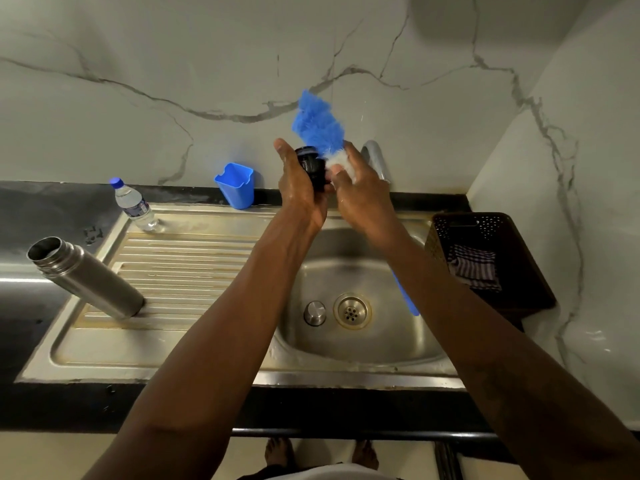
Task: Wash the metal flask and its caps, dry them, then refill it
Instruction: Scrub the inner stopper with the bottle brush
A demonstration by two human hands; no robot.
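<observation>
Cap and brush held over the sink (381,344)
Left hand (299,190) grips the black cap (311,164); right hand (360,194) grips the blue brush (317,124) just beside it. The flask (86,275) stands at the left.

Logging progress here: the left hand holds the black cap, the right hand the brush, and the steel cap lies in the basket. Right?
Not quite: the head view shows the steel cap in the sink beside the drain, not in the basket. The left hand does hold the black cap, the right hand the brush.
</observation>
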